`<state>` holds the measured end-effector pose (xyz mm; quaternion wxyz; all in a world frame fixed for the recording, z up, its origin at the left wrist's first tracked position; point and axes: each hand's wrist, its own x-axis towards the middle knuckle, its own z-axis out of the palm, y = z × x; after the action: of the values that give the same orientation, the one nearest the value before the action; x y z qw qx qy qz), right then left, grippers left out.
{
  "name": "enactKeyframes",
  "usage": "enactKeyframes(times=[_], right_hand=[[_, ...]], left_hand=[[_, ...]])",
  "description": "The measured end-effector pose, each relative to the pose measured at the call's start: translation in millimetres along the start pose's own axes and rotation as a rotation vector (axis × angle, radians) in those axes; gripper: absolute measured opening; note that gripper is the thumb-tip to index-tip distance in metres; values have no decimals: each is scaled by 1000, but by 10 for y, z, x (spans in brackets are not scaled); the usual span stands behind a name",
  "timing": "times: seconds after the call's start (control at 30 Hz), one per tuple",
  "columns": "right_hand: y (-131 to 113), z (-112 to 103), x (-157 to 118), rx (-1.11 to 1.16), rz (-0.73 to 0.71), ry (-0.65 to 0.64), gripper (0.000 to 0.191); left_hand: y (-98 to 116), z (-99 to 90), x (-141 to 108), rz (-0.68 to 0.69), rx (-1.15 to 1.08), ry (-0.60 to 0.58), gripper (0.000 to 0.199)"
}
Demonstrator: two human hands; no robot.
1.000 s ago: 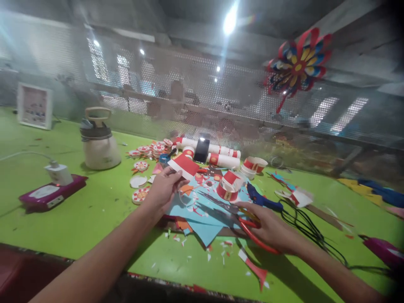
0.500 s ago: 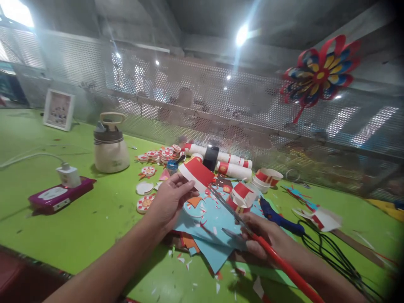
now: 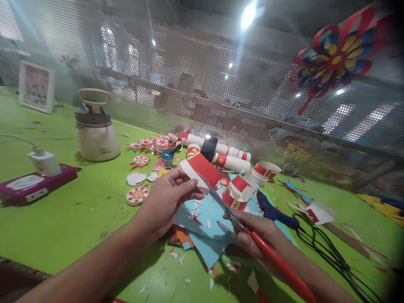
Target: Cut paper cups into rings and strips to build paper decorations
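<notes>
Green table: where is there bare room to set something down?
Mostly on the green table's left side, between the purple power strip, round red-and-white discs and left forearm. Crowded around the light-blue paper sheets.

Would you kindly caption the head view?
Left hand holds red-and-white paper; right hand holds open scissors near it.

Head cam, fwd/down over tabletop.

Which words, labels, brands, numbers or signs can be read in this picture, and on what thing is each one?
None can be read.
Label on the jug: too blurred.
Yellow mark on the red and white paper in the left hand: too small.
Dark marks on the red paper ring: too small.
Emblem on the white roll: too small.
</notes>
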<state>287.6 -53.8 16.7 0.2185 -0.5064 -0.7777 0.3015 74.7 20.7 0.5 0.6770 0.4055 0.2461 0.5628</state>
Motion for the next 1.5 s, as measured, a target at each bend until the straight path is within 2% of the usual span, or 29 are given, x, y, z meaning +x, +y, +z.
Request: enactKeyframes(times=[0.37,0.6,0.93,1.5], right_hand=[[93,53,-116,-15,-36,-11,29],[1,77,-100,-53,-152,64,45],[-43,129,-111,-49,-113,116,53],[71,137,-149,-44,-122,78,48]], left_hand=[[23,13,-24,-7,48,-19,12],[33,33,-38,-14,25,-53,11],[35,27,-46,-12,39,-75,15],[59,35,-78,-58,73,-112,7]])
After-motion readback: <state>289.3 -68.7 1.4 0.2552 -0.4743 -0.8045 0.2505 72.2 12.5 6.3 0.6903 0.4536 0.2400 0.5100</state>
